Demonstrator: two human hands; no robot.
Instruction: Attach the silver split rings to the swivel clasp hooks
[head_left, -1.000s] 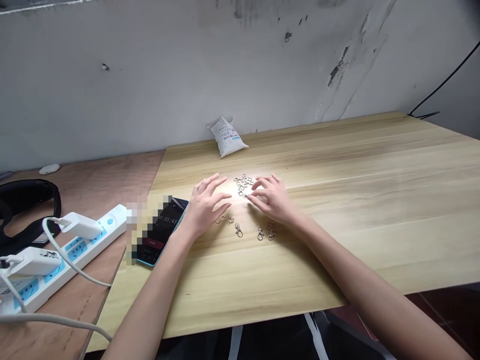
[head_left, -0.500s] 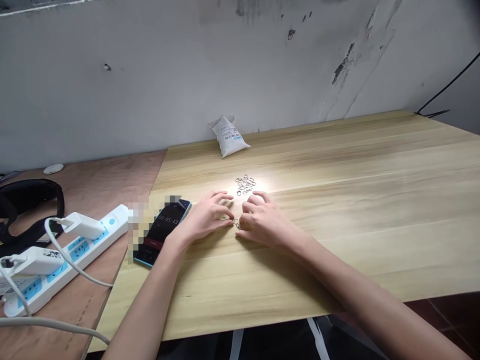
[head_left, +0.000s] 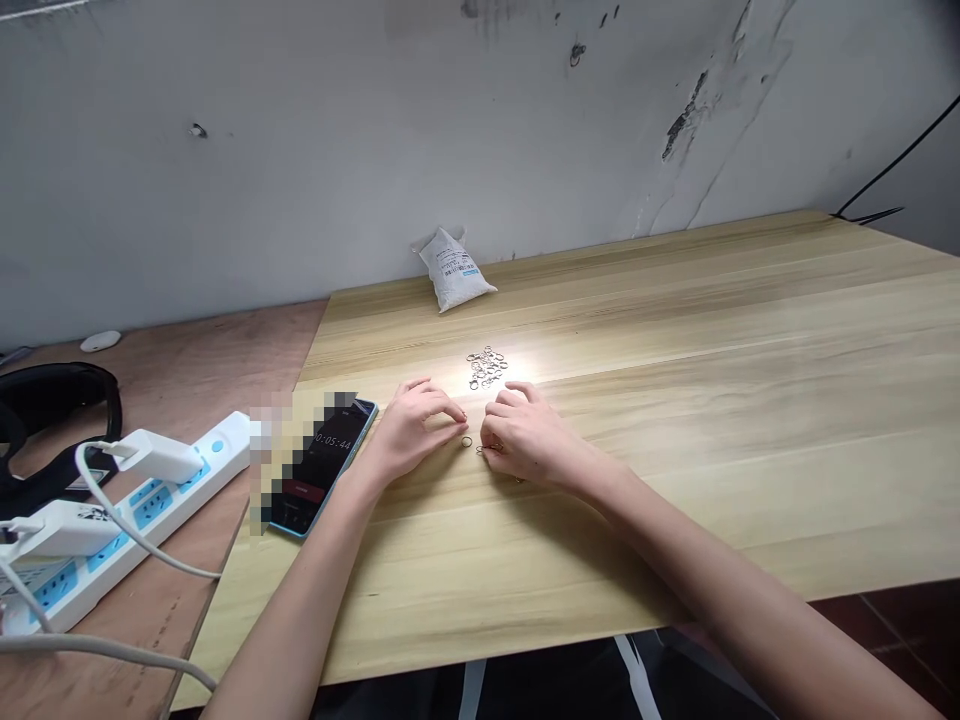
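My left hand (head_left: pixel 416 425) rests on the tabletop with thumb and index fingertips pinched together. What they hold, if anything, is too small to make out. A small metal ring (head_left: pixel 466 442) lies just below those fingertips, apart from them. My right hand (head_left: pixel 527 437) is curled to the right of the ring, its thumb and index finger closed on a small metal ring (head_left: pixel 481 450) that pokes out at the left. Its remaining part is hidden by the fingers. Beyond both hands is a small pile of metal rings and clasps (head_left: pixel 487 367).
A white plastic packet (head_left: pixel 454 270) lies by the wall. To the left, a phone (head_left: pixel 319 470) shows a running timer. Further left are a white power strip (head_left: pixel 161 505) with chargers and cables, and a black strapped object (head_left: pixel 60 420) on the brown table (head_left: pixel 225 350).
My left fingers have drawn together and slightly up, off the ring beneath them. My right hand has shifted slightly to the right. The ring between the hands is now uncovered.
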